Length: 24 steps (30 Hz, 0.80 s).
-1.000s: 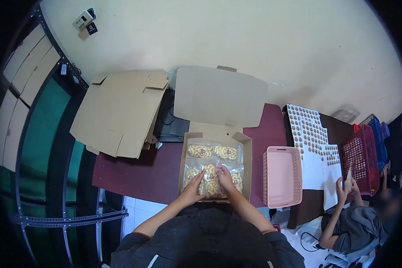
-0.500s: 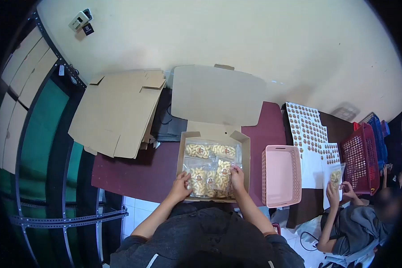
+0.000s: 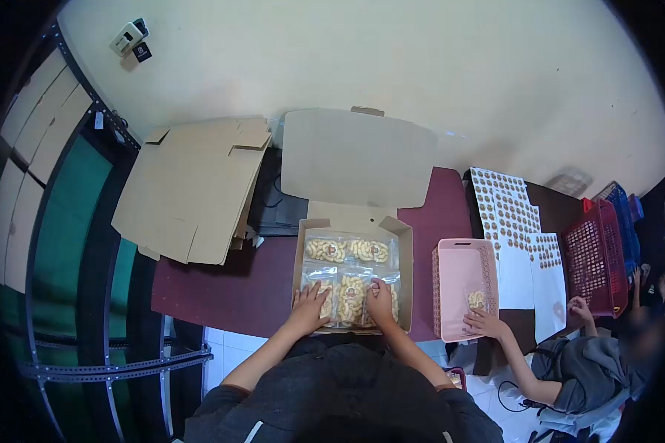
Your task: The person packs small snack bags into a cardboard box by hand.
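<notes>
Flat cardboard (image 3: 192, 188) is lying at the far left of the worktop (image 3: 221, 284). The left hand (image 3: 309, 305) and right hand (image 3: 380, 303) are pressing flat, fingers spread, on the near snack bags (image 3: 349, 295) inside the open box (image 3: 406, 258). To the right, another person's hand (image 3: 484, 323) is reaching into the pink basket (image 3: 458, 258).

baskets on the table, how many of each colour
pink basket: 1
red basket: 1
blue basket: 1, mostly hidden behind the red one
total: 3
</notes>
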### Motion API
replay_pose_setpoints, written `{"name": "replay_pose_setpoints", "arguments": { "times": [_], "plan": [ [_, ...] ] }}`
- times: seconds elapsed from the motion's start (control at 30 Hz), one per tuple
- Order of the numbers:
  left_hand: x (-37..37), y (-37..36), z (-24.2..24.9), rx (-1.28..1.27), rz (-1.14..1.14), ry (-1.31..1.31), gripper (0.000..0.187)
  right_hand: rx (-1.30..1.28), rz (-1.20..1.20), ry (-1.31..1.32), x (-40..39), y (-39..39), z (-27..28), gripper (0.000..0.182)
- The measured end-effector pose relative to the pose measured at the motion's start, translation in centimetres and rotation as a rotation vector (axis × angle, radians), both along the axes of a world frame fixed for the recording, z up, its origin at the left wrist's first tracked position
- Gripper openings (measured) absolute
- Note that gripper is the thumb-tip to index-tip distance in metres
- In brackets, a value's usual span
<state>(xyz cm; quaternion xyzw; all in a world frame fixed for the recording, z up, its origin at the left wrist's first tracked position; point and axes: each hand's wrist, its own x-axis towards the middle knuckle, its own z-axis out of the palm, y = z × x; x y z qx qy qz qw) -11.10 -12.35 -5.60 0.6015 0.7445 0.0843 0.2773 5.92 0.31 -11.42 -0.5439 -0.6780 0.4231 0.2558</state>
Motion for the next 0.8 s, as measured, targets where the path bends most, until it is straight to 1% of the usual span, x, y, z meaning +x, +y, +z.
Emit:
{"name": "replay_pose_setpoints", "arguments": {
  "times": [0.07, 0.13, 0.17, 0.23, 0.27, 0.33, 0.37, 0.43, 0.47, 0.5, 0.57, 0.7, 0.73, 0.8],
  "plan": [
    [0.1, -0.1, 0.2, 0.005, 0.007, -0.015, 0.079, 0.022, 0.045, -0.038, 0.9, 0.0, -0.3, 0.030],
    [0.5, 0.1, 0.5, 0.152, 0.030, -0.014, 0.077, 0.236, 0.332, -0.428, 1.8, 0.0, 0.1, 0.035],
    [0.7, 0.3, 0.6, 0.152, 0.031, -0.016, 0.077, 0.236, 0.333, -0.430, 2.1, -0.2, 0.2, 0.035],
    [1.2, 1.1, 1.0, 0.235, -0.121, 0.020, 0.074, 0.444, 0.435, -0.588, 2.7, -0.7, 0.9, 0.040],
    [1.6, 1.3, 0.9, 0.235, -0.122, 0.018, 0.074, 0.443, 0.435, -0.590, 2.8, -0.9, 1.0, 0.040],
    [2.1, 1.9, 0.4, 0.273, -0.248, -0.038, 0.072, 0.336, 0.437, -0.722, 3.0, -1.1, 1.2, 0.041],
    [2.4, 2.1, 0.1, 0.275, -0.251, -0.041, 0.072, 0.336, 0.434, -0.725, 3.1, -1.2, 1.1, 0.041],
    [3.0, 2.2, -0.7, 0.153, -0.279, -0.013, 0.071, 0.260, 0.427, -0.730, 2.9, -1.3, 1.3, 0.043],
    [3.2, 2.0, -1.4, 0.182, -0.266, 0.044, 0.071, 0.215, 0.425, -0.771, 2.7, -1.4, 1.3, 0.043],
    [3.3, 2.1, -1.0, 0.183, -0.275, 0.044, 0.071, 0.214, 0.416, -0.772, 2.6, -1.5, 1.7, 0.043],
    [3.3, 1.8, -0.2, 0.130, -0.244, 0.123, 0.070, 0.195, 0.381, -0.802, 2.4, -1.8, 2.1, 0.043],
    [3.2, 1.4, -0.1, 0.154, -0.247, 0.086, 0.069, 0.150, 0.363, -0.768, 2.2, -1.7, 1.4, 0.044],
    [3.3, 1.5, 0.0, 0.156, -0.255, 0.086, 0.069, 0.173, 0.357, -0.769, 2.1, -1.8, 1.2, 0.044],
    [3.4, 1.7, 0.2, 0.081, -0.253, 0.112, 0.069, 0.204, 0.363, -0.770, 2.2, -1.6, 0.8, 0.046]
  ]
}}
